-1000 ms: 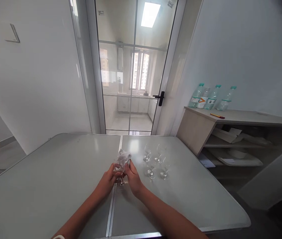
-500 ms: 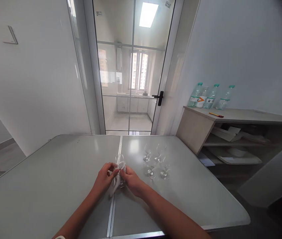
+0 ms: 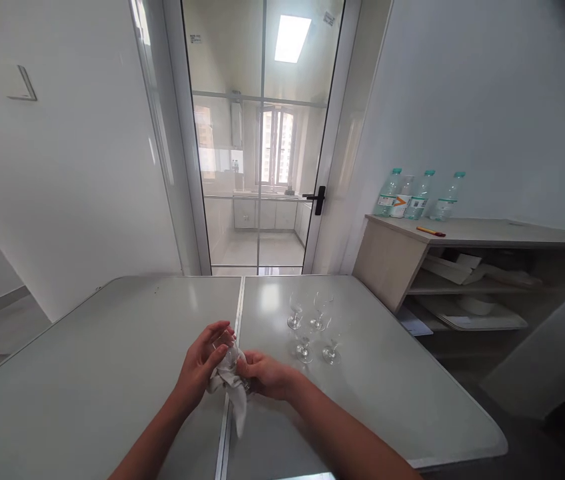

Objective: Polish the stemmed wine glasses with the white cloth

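A clear stemmed glass is held tilted over the table's seam, its bowl toward my left hand. The left fingers curl round the bowl, thumb in front. White cloth is bunched against the glass, with one corner hanging down. My right hand is closed on the cloth and the lower part of the glass; the cloth and fingers hide most of the stem. To the right, several similar glasses stand upright on the table in a loose group, apart from my hands.
The grey table has a metal seam down its middle. At the right, a wooden shelf unit carries several plastic bottles and a yellow-red pen-like object. Beyond the table stands a glass door with a black handle.
The left hand has moved from pinching near the cloth to wrapping round the bowl. Glass and cloth have shifted slightly left and nearer, and more cloth now hangs down.
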The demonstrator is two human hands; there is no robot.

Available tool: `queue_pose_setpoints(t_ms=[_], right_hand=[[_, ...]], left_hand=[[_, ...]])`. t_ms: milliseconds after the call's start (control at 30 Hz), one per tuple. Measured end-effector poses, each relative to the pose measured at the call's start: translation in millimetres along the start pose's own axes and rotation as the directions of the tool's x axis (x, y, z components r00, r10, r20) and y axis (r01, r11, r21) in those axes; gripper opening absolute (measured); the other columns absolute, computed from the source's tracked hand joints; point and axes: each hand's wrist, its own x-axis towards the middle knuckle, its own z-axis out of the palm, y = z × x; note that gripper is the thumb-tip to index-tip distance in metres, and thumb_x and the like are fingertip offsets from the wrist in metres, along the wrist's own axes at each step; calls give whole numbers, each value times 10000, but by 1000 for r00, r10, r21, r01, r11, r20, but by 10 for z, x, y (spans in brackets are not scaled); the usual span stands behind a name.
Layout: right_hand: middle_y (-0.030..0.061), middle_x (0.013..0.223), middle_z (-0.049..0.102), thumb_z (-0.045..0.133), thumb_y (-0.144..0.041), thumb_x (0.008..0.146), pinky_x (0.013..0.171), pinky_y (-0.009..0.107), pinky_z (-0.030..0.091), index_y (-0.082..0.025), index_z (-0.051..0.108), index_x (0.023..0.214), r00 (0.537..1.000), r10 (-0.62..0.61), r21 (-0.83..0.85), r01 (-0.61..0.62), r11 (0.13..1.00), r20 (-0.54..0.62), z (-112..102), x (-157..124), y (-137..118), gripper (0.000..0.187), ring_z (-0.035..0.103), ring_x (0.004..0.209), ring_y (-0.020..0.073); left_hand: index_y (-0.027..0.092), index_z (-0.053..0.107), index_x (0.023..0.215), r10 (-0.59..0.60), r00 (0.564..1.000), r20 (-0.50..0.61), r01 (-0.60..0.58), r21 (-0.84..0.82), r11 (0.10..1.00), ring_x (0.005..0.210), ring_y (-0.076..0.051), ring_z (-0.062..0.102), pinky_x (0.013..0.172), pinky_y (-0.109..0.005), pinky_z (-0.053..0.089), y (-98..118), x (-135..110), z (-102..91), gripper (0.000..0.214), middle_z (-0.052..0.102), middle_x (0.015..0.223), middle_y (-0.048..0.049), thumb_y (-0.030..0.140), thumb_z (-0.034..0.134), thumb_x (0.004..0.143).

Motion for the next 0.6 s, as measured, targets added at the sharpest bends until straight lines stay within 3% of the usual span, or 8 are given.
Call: queue_pose_setpoints(t_ms=[67, 133, 200, 333, 400, 467, 533, 600], right_hand=[[24, 818, 614, 653, -578, 887, 738, 291, 429, -190, 653, 949, 978, -161, -244, 127, 962, -129, 29, 3, -27, 394, 529, 748, 165], [35, 855, 630, 621, -439, 925, 803, 323, 426, -203, 652, 923, 892, -383, -531, 209, 821, -240, 76, 13, -32, 238, 522, 794, 185], [37, 867, 635, 609, -391, 931, 842, 341, 422, -207, 653, 935, 842, -483, -655, 226, 721, -240, 114, 24, -26, 189, 520, 821, 196], [25, 806, 609, 347, -545, 1040, 788, 315, 440, -186, 656, 942, 911, -383, -453, 281, 846, -150, 99, 25, -32, 483, 524, 784, 181], [16, 799, 601, 379, -535, 1032, 753, 297, 429, -180, 644, 889, 928, -349, -437, 261, 860, -132, 63, 16, -38, 466, 517, 762, 170], [-1, 799, 603, 540, -408, 973, 704, 273, 410, -189, 627, 901, 940, -318, -538, 206, 818, -125, 40, 11, -29, 247, 511, 729, 158], [-5, 812, 614, 589, -246, 903, 685, 262, 399, -203, 610, 915, 937, -327, -662, 168, 731, -123, 47, 18, -1, 49, 527, 719, 158], [15, 849, 632, 583, -148, 844, 740, 286, 412, -209, 595, 901, 904, -406, -779, 156, 608, -136, 81, 40, 34, 84, 555, 762, 179]], left_hand=[[230, 578, 1320, 21, 999, -44, -18, 67, 998, 1200, -286, 637, 1017, -413, 525, -9, 6, 5, 507, 677, 1244, -118, 474, 687, 889], [235, 582, 1291, 59, 992, -112, -45, 126, 991, 1183, -275, 643, 1031, -420, 515, -12, 15, 5, 477, 670, 1238, -108, 471, 689, 890], [242, 578, 1284, 103, 981, -166, -78, 148, 986, 1189, -269, 638, 1053, -426, 501, -14, 19, -10, 467, 656, 1255, -103, 466, 690, 891], [258, 577, 1281, 149, 971, -185, -126, 133, 983, 1210, -258, 620, 1069, -402, 492, -45, 6, -55, 457, 641, 1264, -89, 433, 714, 881], [258, 581, 1269, 168, 971, -168, -151, 112, 982, 1205, -257, 619, 1055, -389, 502, -66, -5, -45, 445, 638, 1248, -87, 417, 721, 878], [256, 585, 1262, 183, 975, -123, -171, 101, 980, 1188, -255, 622, 1031, -376, 516, -74, -15, -4, 428, 634, 1224, -85, 404, 718, 883], [254, 599, 1249, 206, 976, -74, -196, 119, 973, 1149, -245, 628, 1009, -364, 525, -67, -22, 50, 405, 625, 1190, -82, 391, 716, 886], [253, 610, 1237, 226, 971, -73, -214, 136, 967, 1121, -236, 628, 1001, -362, 528, -53, -24, 86, 386, 611, 1181, -81, 385, 713, 889]])
